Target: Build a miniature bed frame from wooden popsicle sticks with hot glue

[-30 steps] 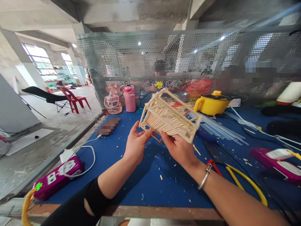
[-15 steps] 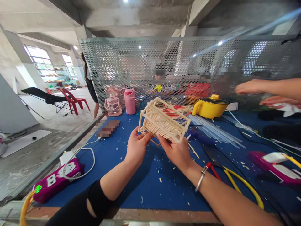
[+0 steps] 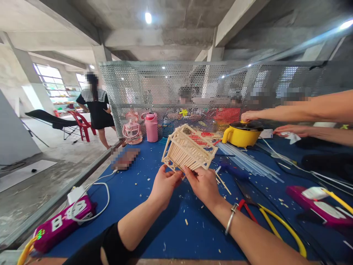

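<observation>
Pink bottle [image 3: 151,129], yellow pot [image 3: 243,136] beyond stick frame [image 3: 182,155]

A head-worn camera looks forward and down across a blue tabletop [image 3: 176,232], from close above its near edge, facing the perforated metal screen [image 3: 154,82] along its far side.

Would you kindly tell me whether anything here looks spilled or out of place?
Small pale scraps lie strewn across the flat blue tabletop like stray litter; the round yellow lidded pot seems odd beside long translucent sticks. The pale box-shaped stick frame shows no obvious damage.
</observation>
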`<move>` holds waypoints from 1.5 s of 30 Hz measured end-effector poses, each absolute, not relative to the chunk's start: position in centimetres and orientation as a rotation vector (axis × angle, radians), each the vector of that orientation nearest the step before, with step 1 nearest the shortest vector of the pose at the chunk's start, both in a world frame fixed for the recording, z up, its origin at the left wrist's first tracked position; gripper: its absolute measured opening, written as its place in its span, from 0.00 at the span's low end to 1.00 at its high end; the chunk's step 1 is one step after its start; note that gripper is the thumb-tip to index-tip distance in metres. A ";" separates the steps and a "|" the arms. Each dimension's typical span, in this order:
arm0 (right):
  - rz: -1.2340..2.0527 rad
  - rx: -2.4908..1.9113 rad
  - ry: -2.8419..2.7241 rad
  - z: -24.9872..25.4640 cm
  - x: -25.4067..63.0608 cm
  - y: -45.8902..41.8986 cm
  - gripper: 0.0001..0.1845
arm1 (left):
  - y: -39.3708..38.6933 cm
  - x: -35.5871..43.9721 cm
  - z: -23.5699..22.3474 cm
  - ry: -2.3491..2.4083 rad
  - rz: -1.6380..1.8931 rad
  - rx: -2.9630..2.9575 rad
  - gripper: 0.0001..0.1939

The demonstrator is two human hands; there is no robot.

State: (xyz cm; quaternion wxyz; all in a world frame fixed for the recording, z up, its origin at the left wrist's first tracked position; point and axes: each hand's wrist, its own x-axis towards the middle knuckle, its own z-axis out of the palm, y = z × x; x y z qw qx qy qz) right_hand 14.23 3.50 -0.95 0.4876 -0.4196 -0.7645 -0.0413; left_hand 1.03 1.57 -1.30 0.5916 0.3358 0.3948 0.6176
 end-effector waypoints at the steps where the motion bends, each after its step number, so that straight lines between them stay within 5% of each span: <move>1: -0.100 -1.028 -1.853 -1.0 14.2 3.5 0.16 | 1.5 1.1 -1.3 0.922 1.432 0.785 0.29; 25: -0.032 -1.060 -1.803 -0.9 14.1 3.7 0.20 | 1.1 1.0 -1.1 0.937 1.397 0.812 0.28; 45: -0.122 -0.966 -1.863 -1.3 13.9 3.5 0.13 | 2.3 0.0 -0.9 0.902 1.602 0.704 0.26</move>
